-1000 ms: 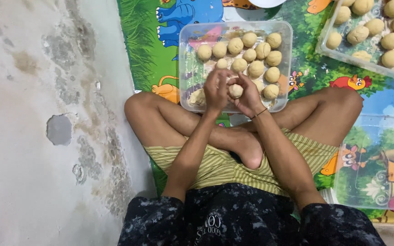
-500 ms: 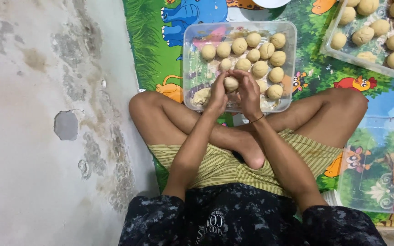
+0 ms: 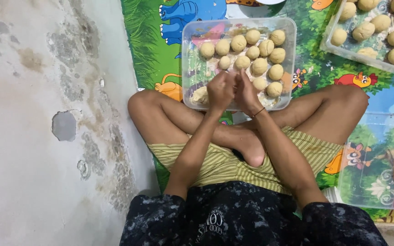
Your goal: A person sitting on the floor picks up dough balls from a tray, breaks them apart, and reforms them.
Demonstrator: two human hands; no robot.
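Beside a worn wall, on a play mat, left hand and right hand press together, contents hidden, over the dough-ball tray's near edge.

You sit cross-legged on the play mat, with the bare floor to your left. The tray rests on the mat directly in front of your legs and holds the dough balls in rows. Your left hand and right hand meet, touching, over the tray's near edge. A second tray lies further right, behind your right knee. A lid lies beside your right leg.
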